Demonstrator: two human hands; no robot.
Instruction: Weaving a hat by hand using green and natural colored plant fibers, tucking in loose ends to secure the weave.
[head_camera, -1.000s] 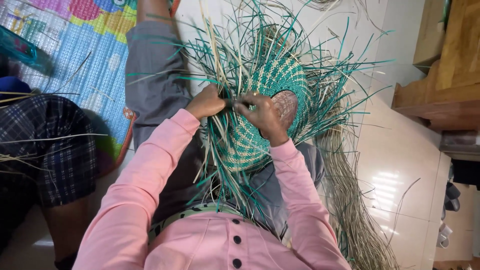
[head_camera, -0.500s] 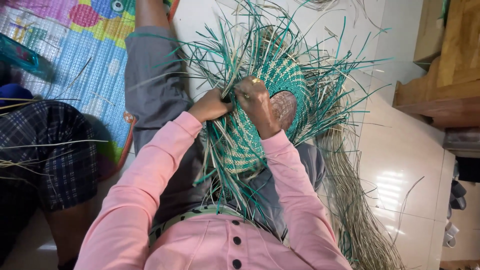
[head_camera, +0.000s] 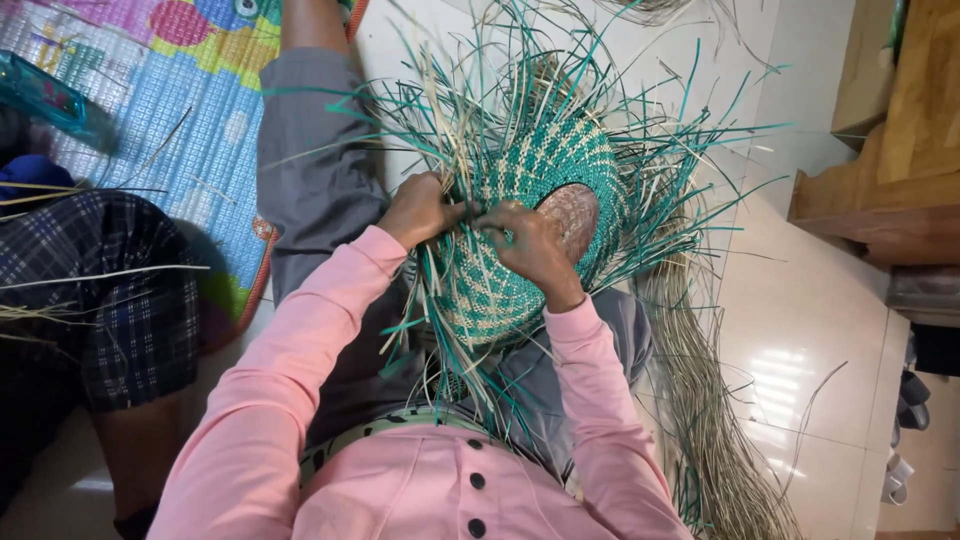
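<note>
Pink sleeves frame your lap, where the half-woven teal-and-straw basket (head_camera: 520, 230) rests on your knees. Your left hand (head_camera: 420, 208) and right hand (head_camera: 530, 245) meet at its rim, fingers pinching thin strands (head_camera: 465, 215) together mid-weave. I judge you're tucking a strand; next, pull it snug. Loose straw (head_camera: 700, 400) trails over the tiled floor (head_camera: 800, 330) beyond.
</note>
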